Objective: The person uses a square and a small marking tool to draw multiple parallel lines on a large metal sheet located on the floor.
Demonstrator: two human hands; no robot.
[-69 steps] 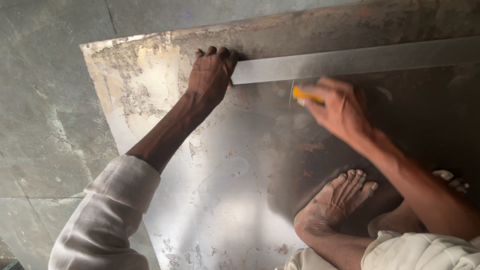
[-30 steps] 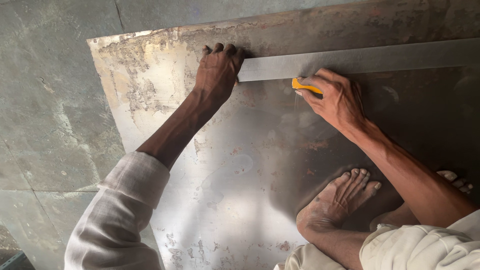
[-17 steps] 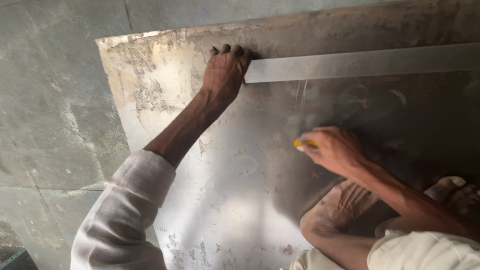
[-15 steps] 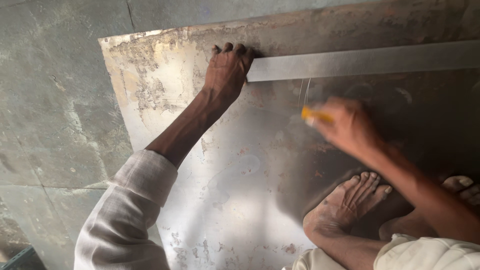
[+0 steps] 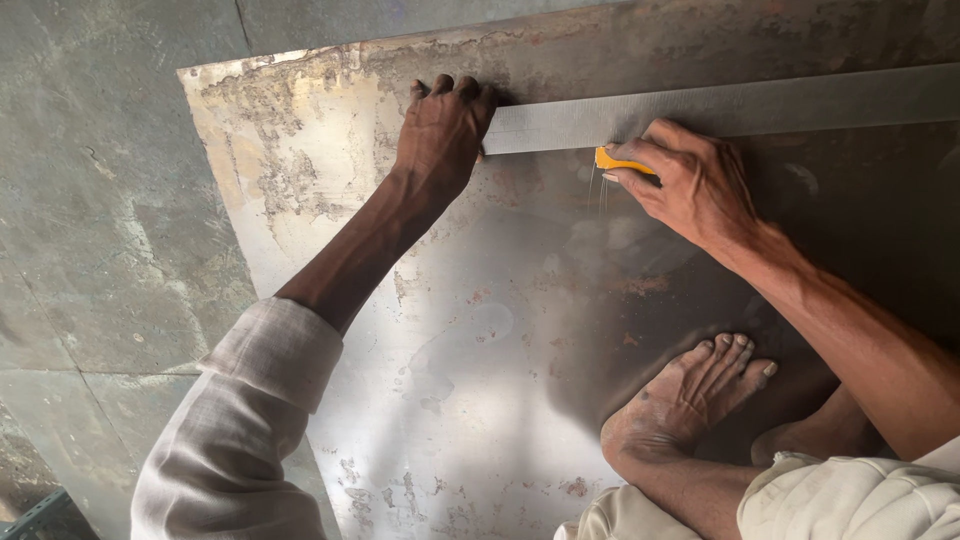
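A large stained metal sheet (image 5: 480, 330) lies flat on the floor. Across its far part runs a long steel ruler (image 5: 760, 105). My left hand (image 5: 443, 130) presses down on the ruler's left end, fingers curled over its far edge. My right hand (image 5: 690, 180) grips a small yellow marking tool (image 5: 618, 162), its tip against the ruler's near edge. A few thin scratch lines show on the sheet just below the tool.
My bare foot (image 5: 690, 400) rests on the sheet at the lower right, beside my knee in pale cloth (image 5: 860, 500). Grey concrete floor (image 5: 90, 220) surrounds the sheet on the left and far side. A bit of metal frame (image 5: 35, 515) shows at the bottom left corner.
My right hand swung down and away from the ruler with the yellow tool, then came back up against the ruler's near edge. The left hand stayed pressed on the ruler's end.
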